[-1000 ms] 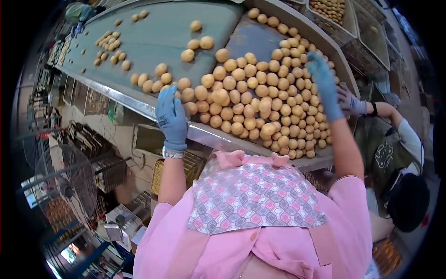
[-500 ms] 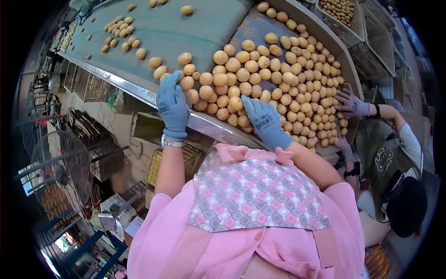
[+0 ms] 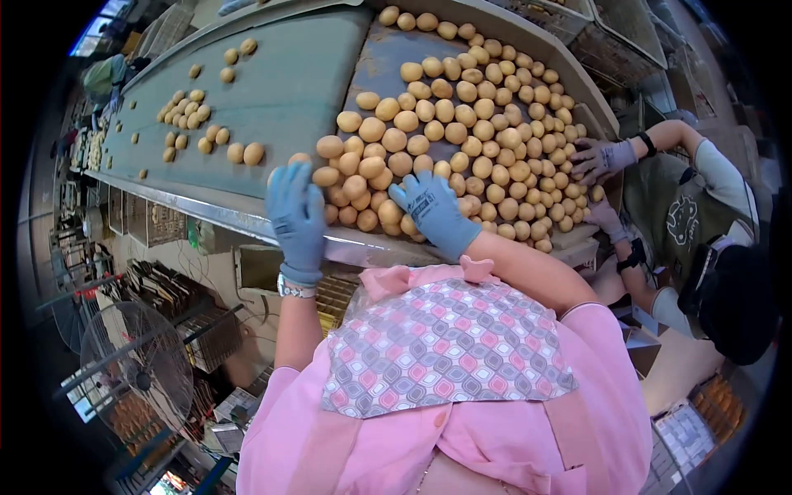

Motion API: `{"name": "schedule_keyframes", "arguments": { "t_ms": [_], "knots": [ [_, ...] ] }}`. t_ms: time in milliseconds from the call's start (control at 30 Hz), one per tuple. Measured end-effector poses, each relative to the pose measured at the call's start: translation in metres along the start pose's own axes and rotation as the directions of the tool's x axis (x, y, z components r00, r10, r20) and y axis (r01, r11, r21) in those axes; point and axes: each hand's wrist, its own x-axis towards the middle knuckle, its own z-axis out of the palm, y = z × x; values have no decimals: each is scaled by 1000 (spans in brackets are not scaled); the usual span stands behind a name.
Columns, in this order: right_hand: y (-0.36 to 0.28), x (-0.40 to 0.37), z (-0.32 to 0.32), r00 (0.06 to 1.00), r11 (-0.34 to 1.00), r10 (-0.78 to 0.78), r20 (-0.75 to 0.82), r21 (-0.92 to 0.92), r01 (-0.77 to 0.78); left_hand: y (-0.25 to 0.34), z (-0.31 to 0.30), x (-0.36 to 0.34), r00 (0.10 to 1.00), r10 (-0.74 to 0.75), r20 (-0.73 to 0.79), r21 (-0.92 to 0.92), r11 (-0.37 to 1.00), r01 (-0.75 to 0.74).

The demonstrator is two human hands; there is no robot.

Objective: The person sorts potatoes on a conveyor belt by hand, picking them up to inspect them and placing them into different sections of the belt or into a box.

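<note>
– Several things hem in the surface (image 3: 375, 62). Near side: a metal rim (image 3: 355, 250), between the person's apron (image 3: 445, 355) and the potatoes (image 3: 455, 132). Far right: a raised wall (image 3: 577, 82).

– Right end?

– Co-worker there, two grey-gloved hands: upper grey hand (image 3: 606, 159) against the heap's edge, lower grey hand (image 3: 606, 219) just beside it. Lower left, off the line: a wire-caged fan (image 3: 136, 363); below the rim, a yellow crate (image 3: 337, 301).

– Person's own hands?

– Two, blue-gloved. Left hand (image 3: 297, 219): by the rim at the heap's left end, fingers extended, slightly parted. Right hand (image 3: 437, 210): over the near potatoes, fingers and thumb spread; palm side hidden, cannot tell if it pinches one.

– Potato tally?

– Heap well over a hundred, too crowded for an exact count; most lie right of the green belt (image 3: 289, 107), spread to the wall. Loose on the belt: four toward its far edge, a touching pair closer in, a cluster between, some small ones farther left.

– Wrists?

– One wristband (image 3: 295, 286), left.
</note>
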Motion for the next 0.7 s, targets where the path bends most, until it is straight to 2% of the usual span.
{"name": "schedule_keyframes", "arguments": {
  "t_ms": [33, 67, 133, 167, 200, 233, 267, 300, 333, 400, 467, 500, 600, 633, 700],
  "knots": [
    [5, 8, -12, 996, 994, -65, 54, -89, 70, 31, -8, 11, 993, 79, 84, -2, 997, -79],
    [12, 11, -2, 995, 994, -90, -36, 63, 92, 48, -12, 16, 973, 156, 168, -10, 988, -156],
    [29, 7, 24, 971, 920, -95, -219, 353, 170, 47, -4, 12, 900, 329, 285, 32, 936, -352],
    [31, -2, 15, 965, 790, 37, -261, 599, 132, 39, -2, 14, 864, 377, 334, 14, 915, -404],
    [30, -19, 3, 955, 617, 207, -213, 786, 41, 30, 0, 17, 823, 422, 381, -10, 891, -453],
    [31, -31, -16, 935, 386, 350, -50, 917, -96, 9, -1, 29, 798, 435, 418, -58, 889, -454],
    [41, -45, -5, 921, 172, 385, 52, 977, -127, -7, -3, 39, 771, 448, 452, -106, 886, -452],
    [49, -56, -16, 893, -148, 393, 219, 974, -174, -5, -20, 56, 786, 409, 464, -199, 912, -358],
    [52, -67, -33, 851, -373, 424, 310, 916, -148, -11, -24, 59, 884, 288, 368, -264, 944, -198],
    [70, -89, -15, 817, -561, 386, 428, 812, -160, -21, -33, 62, 980, -19, 196, -428, 898, 103],
    [79, -106, 0, 784, -680, 376, 493, 722, -128, -17, -28, 70, 947, 159, 279, -188, 976, -108],
    [79, -112, 7, 770, -709, 397, 500, 699, -88, -13, -24, 72, 913, 235, 334, -70, 972, -225],
    [79, -118, 22, 729, -738, 477, 491, 674, 29, 1, 16, 53, 870, 165, 465, 23, 980, -198],
    [79, -117, 23, 718, -735, 502, 483, 676, 59, -3, 22, 56, 844, 197, 499, 87, 957, -275],
    [82, -113, 19, 694, -714, 550, 466, 693, 101, -40, 50, 69, 925, 179, 334, 187, 950, -252]
  ]
}}
